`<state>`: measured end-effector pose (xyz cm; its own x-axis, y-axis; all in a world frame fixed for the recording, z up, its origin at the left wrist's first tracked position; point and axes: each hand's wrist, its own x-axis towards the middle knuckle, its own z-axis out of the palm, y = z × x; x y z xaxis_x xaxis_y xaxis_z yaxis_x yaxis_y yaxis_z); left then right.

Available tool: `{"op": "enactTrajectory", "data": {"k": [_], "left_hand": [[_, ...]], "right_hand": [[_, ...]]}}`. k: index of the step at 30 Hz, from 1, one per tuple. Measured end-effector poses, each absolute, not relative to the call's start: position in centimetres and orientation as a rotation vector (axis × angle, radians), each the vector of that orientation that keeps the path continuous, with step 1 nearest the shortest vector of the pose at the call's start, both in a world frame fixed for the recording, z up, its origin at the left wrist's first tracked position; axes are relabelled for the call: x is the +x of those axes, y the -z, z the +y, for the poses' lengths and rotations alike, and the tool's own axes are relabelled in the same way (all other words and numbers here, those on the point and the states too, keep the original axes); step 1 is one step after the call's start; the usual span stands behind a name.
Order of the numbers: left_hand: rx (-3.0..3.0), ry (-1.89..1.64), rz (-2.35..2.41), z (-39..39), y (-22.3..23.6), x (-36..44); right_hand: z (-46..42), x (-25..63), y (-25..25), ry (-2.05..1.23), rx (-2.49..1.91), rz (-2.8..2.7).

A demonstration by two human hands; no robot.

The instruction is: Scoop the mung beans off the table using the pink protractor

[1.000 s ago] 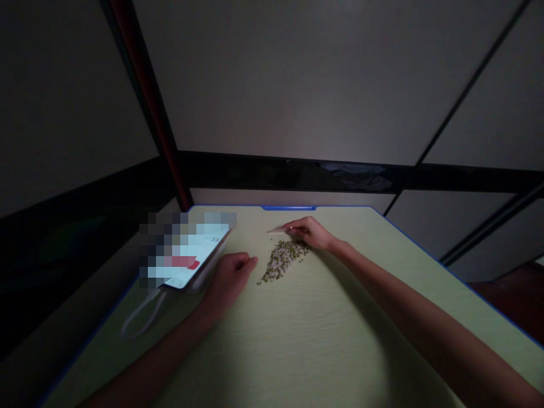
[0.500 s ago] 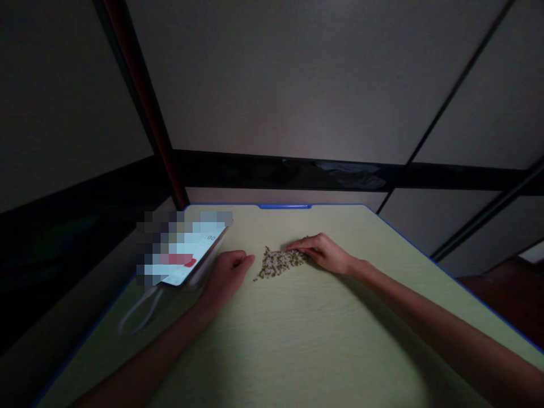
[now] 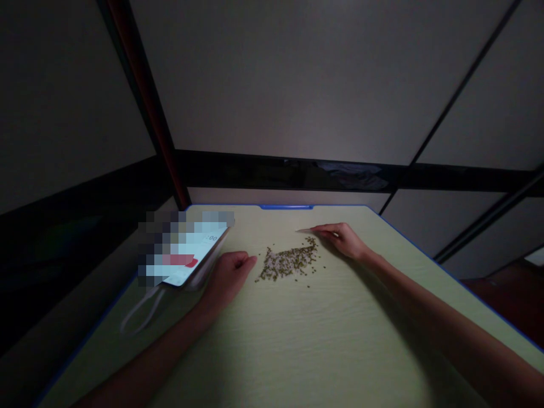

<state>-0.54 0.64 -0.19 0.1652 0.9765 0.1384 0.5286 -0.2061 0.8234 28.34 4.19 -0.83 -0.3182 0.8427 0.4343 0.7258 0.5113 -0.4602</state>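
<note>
A loose patch of small green-brown and whitish grains (image 3: 289, 263) lies spread on the table, with several strays around it; I cannot tell their exact kind. My right hand (image 3: 342, 241) is beyond the patch's right end. Its thumb and fingers pinch a thin, pale, pointed stick (image 3: 302, 230), whose tip points left above or on the tabletop. Left of the grains, my left hand (image 3: 229, 275) rests on the table in a loose fist, thumb towards the patch and apart from it. Nothing shows in that fist.
The pale table (image 3: 293, 340) has a blue edge and a blue handle-like piece (image 3: 287, 207) at the back. A lit phone (image 3: 187, 263), partly pixelated, leans at the left with a white cable (image 3: 142, 320) or strap below it. Cabinet panels (image 3: 280, 85) stand behind the table.
My right hand has moved away from the grains, up and to the right, and the pale stick now shows. More of the patch's right end is uncovered. My left hand stays in place.
</note>
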Motion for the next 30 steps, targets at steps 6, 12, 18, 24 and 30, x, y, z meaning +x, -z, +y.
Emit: {"op": "enactTrajectory", "data": {"k": [6,12,18,24,30], "left_hand": [[1.827,-0.917,1.432,0.6,0.3,-0.5],[1.817,-0.893,1.454,0.6,0.0,-0.4],[1.805,-0.862,1.477,0.5,-0.5,-0.2],[1.808,-0.827,1.513,0.5,-0.6,-0.2],[1.776,-0.796,1.552,0.5,-0.6,-0.1]], "right_hand": [[2.2,27.4,0.9,-0.341,-1.220,-2.165],[-0.9,27.2,0.9,-0.418,-1.205,-2.161],[-3.1,27.7,0.8,-0.428,-1.250,-2.133],[-3.9,28.5,0.2,-0.516,-1.251,-2.135],[-5.0,27.9,-0.4,-0.638,-1.191,-2.183]]}}
